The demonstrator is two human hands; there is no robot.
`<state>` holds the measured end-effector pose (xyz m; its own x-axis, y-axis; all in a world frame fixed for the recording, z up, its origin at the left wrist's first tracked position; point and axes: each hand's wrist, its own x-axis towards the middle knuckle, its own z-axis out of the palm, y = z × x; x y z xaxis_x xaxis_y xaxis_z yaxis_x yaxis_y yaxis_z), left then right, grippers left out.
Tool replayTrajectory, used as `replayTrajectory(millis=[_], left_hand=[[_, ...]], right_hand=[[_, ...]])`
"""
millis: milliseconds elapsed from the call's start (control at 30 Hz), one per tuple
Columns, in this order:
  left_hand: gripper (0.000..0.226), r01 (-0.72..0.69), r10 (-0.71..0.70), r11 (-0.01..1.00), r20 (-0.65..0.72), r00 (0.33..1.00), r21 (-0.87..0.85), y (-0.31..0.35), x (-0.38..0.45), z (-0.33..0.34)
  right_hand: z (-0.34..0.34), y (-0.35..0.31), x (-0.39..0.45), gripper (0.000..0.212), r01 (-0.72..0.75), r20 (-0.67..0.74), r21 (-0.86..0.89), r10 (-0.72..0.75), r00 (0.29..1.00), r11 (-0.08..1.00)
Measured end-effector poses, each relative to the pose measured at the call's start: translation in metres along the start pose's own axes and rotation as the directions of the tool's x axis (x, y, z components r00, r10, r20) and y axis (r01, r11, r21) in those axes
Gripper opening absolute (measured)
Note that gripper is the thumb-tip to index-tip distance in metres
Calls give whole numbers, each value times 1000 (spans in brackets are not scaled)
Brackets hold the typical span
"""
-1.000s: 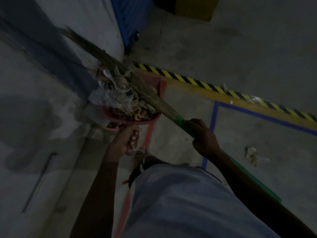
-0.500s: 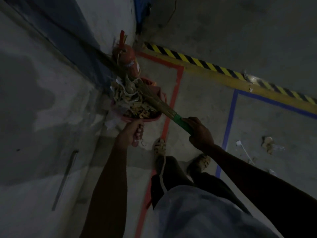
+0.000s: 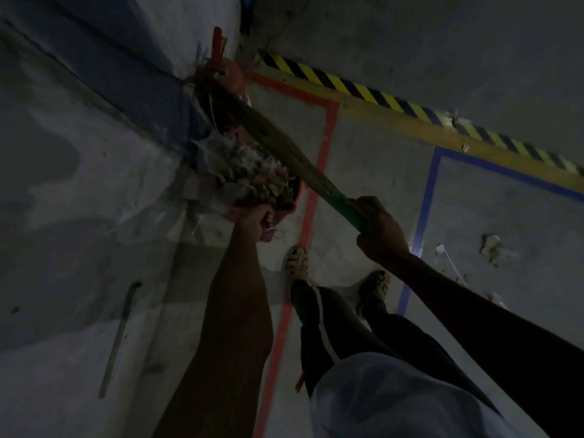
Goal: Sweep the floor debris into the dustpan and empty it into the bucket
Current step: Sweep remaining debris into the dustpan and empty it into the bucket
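Here the loaded dustpan [image 3: 278, 203] is held off the floor by its handle, which is grasped in the curled fingers of the left hand [image 3: 257, 221], so that the heap of debris [image 3: 252, 175], a mix of dry scraps and clear plastic, can be carried level. The broom [image 3: 284, 153] is gripped at its green handle by the right hand [image 3: 377, 229] and is laid across the top of the heap, probably so that the light pieces are pinned down and not spilled on the way. Beyond the pan, by the wall, a red extinguisher [image 3: 229, 72] is seen with the broom's tip reaching past it; no bucket can be made out, so the emptying is judged not yet done. Some debris is left on the floor: a crumpled scrap [image 3: 489, 245] lies well apart to the right, inside the blue tape line [image 3: 425, 203]. Compared with the earlier frames, the grips of both hands are unchanged, but the pan and broom have been brought closer to the wall and the extinguisher, and both feet, the left sandal [image 3: 297, 263] by the red tape line [image 3: 316, 184], are now shown stepping forward.
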<state>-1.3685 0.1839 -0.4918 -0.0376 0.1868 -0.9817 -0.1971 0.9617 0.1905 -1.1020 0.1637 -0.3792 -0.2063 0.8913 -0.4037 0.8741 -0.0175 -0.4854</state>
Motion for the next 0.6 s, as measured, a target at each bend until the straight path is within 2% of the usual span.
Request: replayTrajectory(millis=[300, 600], left_hand=[[44, 48, -45, 997, -43, 998, 54, -7, -7, -5], [44, 20, -12, 996, -92, 996, 88, -16, -11, -7]], right_hand=[[-16, 10, -1, 73, -25, 50, -11, 25, 998, 1000], [-15, 6, 1, 73, -111, 44, 121, 107, 993, 986]])
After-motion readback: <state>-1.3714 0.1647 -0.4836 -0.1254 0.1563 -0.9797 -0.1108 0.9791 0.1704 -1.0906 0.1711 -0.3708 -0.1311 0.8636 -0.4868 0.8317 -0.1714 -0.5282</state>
